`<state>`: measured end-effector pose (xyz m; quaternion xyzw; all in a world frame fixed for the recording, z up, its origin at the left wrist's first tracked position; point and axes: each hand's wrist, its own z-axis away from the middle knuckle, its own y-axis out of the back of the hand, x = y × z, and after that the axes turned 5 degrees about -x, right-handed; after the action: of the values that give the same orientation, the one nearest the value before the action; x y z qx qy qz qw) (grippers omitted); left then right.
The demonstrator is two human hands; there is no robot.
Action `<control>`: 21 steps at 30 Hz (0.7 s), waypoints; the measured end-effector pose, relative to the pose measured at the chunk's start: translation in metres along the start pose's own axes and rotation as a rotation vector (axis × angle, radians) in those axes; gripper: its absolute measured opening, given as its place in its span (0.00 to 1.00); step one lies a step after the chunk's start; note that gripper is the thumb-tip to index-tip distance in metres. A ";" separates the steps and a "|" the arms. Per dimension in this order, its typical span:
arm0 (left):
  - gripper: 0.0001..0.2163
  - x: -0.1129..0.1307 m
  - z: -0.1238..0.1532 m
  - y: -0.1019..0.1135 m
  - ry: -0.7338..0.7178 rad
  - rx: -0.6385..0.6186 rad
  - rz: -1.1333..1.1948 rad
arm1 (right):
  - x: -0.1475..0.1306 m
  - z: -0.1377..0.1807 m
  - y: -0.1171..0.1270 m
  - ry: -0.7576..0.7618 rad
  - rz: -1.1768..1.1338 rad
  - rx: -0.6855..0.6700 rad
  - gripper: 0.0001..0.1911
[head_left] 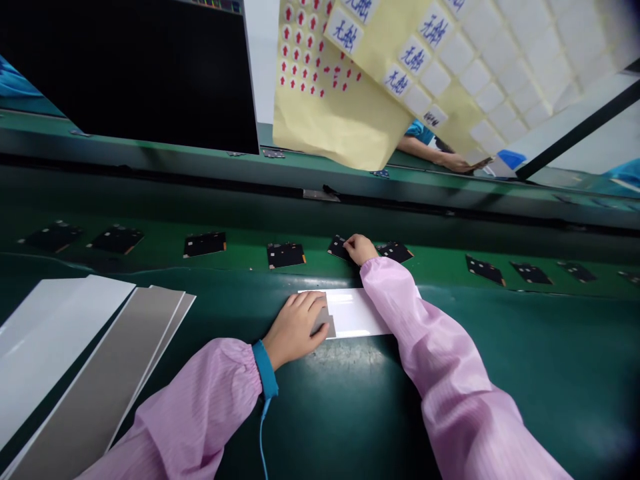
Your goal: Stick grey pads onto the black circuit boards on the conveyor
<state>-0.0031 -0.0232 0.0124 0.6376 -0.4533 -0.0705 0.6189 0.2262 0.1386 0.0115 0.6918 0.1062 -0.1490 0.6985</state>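
Note:
My left hand [299, 325] lies palm down over the left end of a glossy white strip [353, 312]. Its fingers rest flat and its thumb is apart, over a small grey card [330, 325] that is partly hidden beneath it. A blue wrist strap with a cord circles this wrist. Farther out, my right hand [361, 249] is closed at the right edge of a thin black circuit board [338, 247] on the green belt. The fingertips are partly hidden there. Just right of that hand lies another black board [396, 251]; my right forearm crosses the strip's right end.
Several more black boards, such as one [205, 244], lie along the green belt [245, 248]. Long grey and white sheets [100, 360] rest at left. A dark screen [165, 73] and yellow sticker sheets [345, 127] hang overhead. Across the line, a co-worker's arm [430, 153] shows.

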 end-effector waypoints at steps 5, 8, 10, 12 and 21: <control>0.14 0.000 0.000 0.000 -0.005 0.008 0.002 | 0.009 0.020 -0.004 0.144 0.042 0.136 0.13; 0.14 0.000 0.000 0.001 -0.004 0.003 -0.002 | 0.015 0.030 -0.003 0.272 0.164 0.085 0.18; 0.14 0.001 0.000 0.002 -0.005 0.004 -0.003 | 0.022 0.032 0.001 0.283 0.180 0.038 0.21; 0.13 0.000 0.000 0.001 -0.008 0.006 -0.002 | 0.030 0.033 0.006 0.267 0.141 -0.004 0.26; 0.12 0.001 0.000 0.001 -0.003 0.003 -0.016 | 0.026 0.047 0.004 0.093 0.261 0.031 0.32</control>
<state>-0.0033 -0.0237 0.0136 0.6420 -0.4494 -0.0758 0.6166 0.2497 0.0903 0.0070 0.7165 0.0454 -0.0262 0.6956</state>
